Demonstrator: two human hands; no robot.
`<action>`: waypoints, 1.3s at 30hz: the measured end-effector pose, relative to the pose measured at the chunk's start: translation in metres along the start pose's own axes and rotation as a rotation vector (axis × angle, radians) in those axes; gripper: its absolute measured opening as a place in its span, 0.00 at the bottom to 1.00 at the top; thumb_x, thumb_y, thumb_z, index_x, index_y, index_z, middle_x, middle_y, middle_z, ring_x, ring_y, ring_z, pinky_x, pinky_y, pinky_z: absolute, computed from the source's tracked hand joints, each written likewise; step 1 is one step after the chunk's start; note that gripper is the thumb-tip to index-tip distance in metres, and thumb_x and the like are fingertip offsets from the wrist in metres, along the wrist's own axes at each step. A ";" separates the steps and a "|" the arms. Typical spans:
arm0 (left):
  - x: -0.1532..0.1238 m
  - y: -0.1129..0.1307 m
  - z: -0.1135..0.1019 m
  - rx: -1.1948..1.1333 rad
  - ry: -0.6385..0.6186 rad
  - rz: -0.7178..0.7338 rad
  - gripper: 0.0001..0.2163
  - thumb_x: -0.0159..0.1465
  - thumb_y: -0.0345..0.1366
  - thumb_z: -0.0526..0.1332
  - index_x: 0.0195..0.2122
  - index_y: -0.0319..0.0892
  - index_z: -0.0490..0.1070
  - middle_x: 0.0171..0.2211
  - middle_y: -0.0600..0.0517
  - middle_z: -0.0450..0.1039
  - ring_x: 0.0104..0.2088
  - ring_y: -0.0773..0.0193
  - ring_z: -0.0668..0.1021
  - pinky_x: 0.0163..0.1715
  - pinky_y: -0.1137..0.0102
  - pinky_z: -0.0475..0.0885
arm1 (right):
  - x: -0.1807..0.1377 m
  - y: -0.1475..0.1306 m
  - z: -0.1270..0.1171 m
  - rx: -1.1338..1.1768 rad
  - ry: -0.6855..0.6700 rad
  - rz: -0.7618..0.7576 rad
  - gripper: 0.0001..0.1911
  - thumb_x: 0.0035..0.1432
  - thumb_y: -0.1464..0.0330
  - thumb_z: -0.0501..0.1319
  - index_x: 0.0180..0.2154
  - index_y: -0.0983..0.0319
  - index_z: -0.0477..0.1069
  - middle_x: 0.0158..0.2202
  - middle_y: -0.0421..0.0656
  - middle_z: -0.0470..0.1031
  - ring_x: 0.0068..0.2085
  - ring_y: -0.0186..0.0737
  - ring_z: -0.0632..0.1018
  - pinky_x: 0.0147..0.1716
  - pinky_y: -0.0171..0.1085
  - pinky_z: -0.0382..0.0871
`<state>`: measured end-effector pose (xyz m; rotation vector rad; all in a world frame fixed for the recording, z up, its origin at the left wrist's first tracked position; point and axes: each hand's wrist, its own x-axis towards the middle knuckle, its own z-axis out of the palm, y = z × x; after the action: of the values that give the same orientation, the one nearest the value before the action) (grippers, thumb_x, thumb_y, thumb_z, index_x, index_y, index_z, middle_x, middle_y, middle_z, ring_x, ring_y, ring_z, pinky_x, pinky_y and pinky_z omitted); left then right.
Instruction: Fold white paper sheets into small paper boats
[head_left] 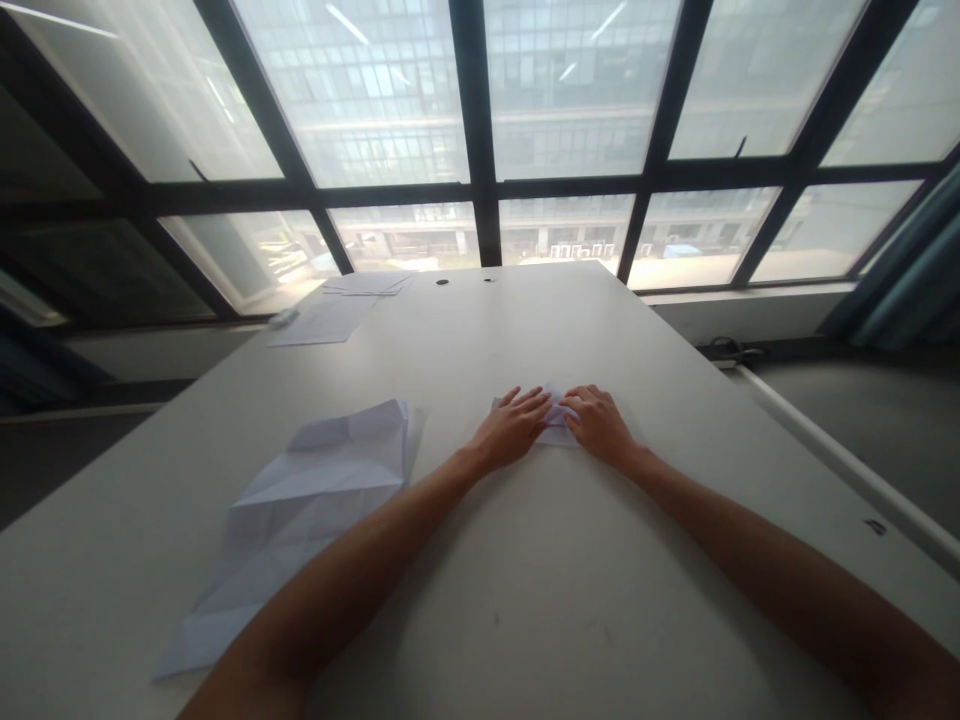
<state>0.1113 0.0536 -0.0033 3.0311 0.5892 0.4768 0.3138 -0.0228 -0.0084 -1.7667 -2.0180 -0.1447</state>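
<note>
A small folded white paper [556, 436] lies on the white table, partly covered by both hands. My left hand [513, 428] rests flat over its left part, fingers stretched and slightly spread. On the right side my right hand [598, 424] has its fingers bent, with thumb and fingertips closed at the paper's folded edge. The two hands' fingertips are close together over the folds. To the left, beside and partly behind my left forearm, lies a large creased white sheet [315, 495] with raised fold lines.
Several flat white sheets [322, 318] lie at the table's far left, next to a small pale object [283, 318]. A round dark hole [442, 282] sits near the far edge. A small dark mark [874, 526] shows at the right. Windows stand beyond the table [525, 330].
</note>
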 end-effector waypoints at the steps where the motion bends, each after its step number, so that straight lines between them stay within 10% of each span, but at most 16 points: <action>1: 0.000 0.002 0.002 -0.034 -0.053 0.015 0.21 0.74 0.39 0.46 0.67 0.43 0.57 0.68 0.46 0.56 0.69 0.59 0.56 0.67 0.56 0.49 | 0.000 -0.002 0.000 -0.014 -0.008 0.005 0.14 0.62 0.73 0.57 0.48 0.60 0.76 0.48 0.49 0.76 0.51 0.47 0.71 0.54 0.45 0.62; 15: 0.000 0.003 0.005 -0.043 -0.275 -0.076 0.29 0.73 0.44 0.43 0.71 0.36 0.40 0.72 0.40 0.38 0.71 0.55 0.43 0.68 0.56 0.43 | -0.009 -0.026 0.021 0.125 -0.266 -0.046 0.40 0.69 0.48 0.38 0.70 0.68 0.41 0.72 0.50 0.40 0.71 0.46 0.47 0.68 0.51 0.43; 27: -0.004 -0.005 0.011 -0.003 -0.258 -0.275 0.36 0.71 0.55 0.39 0.70 0.32 0.43 0.71 0.37 0.39 0.71 0.52 0.45 0.67 0.57 0.45 | -0.011 -0.010 0.020 0.004 -0.313 0.038 0.40 0.68 0.47 0.35 0.69 0.65 0.48 0.71 0.51 0.47 0.71 0.48 0.48 0.67 0.57 0.40; 39: -0.007 -0.014 0.021 0.047 -0.095 -0.535 0.28 0.73 0.44 0.40 0.67 0.29 0.51 0.69 0.32 0.47 0.70 0.47 0.51 0.66 0.51 0.50 | -0.006 0.011 0.026 0.005 -0.250 0.203 0.31 0.69 0.57 0.45 0.68 0.64 0.52 0.71 0.52 0.48 0.71 0.50 0.49 0.66 0.60 0.41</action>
<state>0.1059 0.0646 -0.0262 2.7407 1.3556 0.2910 0.3179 -0.0171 -0.0369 -2.0600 -1.9833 0.1525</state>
